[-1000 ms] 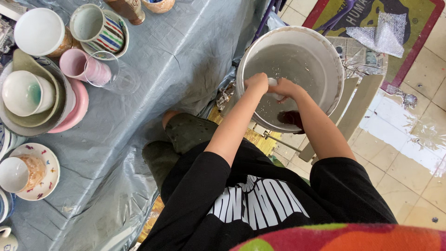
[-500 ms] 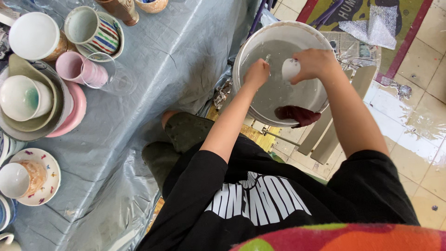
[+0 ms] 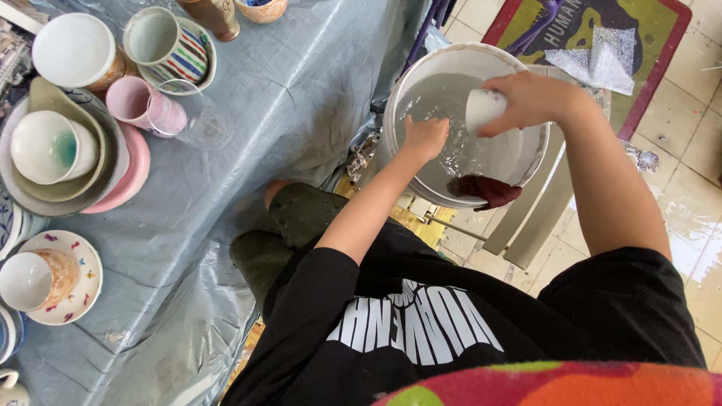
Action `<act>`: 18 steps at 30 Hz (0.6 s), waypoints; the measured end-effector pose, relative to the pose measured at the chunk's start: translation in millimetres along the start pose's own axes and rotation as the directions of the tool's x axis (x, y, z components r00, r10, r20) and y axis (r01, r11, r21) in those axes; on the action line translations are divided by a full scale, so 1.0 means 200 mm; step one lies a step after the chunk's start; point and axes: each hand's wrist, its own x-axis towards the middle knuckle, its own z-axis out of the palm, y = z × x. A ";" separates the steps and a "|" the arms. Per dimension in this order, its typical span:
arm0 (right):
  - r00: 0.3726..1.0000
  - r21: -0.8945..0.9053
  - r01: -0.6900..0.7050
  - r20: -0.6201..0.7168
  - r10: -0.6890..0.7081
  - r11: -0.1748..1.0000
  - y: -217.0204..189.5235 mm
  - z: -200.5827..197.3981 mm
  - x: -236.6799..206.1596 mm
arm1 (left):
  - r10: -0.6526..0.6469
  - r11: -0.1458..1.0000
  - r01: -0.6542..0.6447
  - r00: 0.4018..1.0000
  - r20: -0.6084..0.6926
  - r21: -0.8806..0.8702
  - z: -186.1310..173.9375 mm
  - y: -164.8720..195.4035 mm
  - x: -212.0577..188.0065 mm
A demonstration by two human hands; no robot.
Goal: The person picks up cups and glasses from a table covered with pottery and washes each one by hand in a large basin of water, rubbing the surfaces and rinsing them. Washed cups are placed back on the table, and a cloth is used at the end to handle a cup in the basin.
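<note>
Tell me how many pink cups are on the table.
1: the pink cup lies tipped beside the striped mug, by the stacked bowls. Others may be hidden off-frame.

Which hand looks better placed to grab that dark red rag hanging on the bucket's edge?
Probably the left hand: it is empty and low over the water in the white bucket, with the rag draped on the rim nearby. The right hand is busy holding a small white cup.

Right hand [image 3: 530, 99] with white cup [image 3: 483, 110] over bucket [image 3: 451, 56]
</note>
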 end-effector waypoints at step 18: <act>0.868 0.108 0.445 -0.295 -0.399 0.889 -0.23 -0.09 0.18 | 0.219 0.975 -0.212 0.963 -0.158 0.061 -0.05 -0.02 -0.09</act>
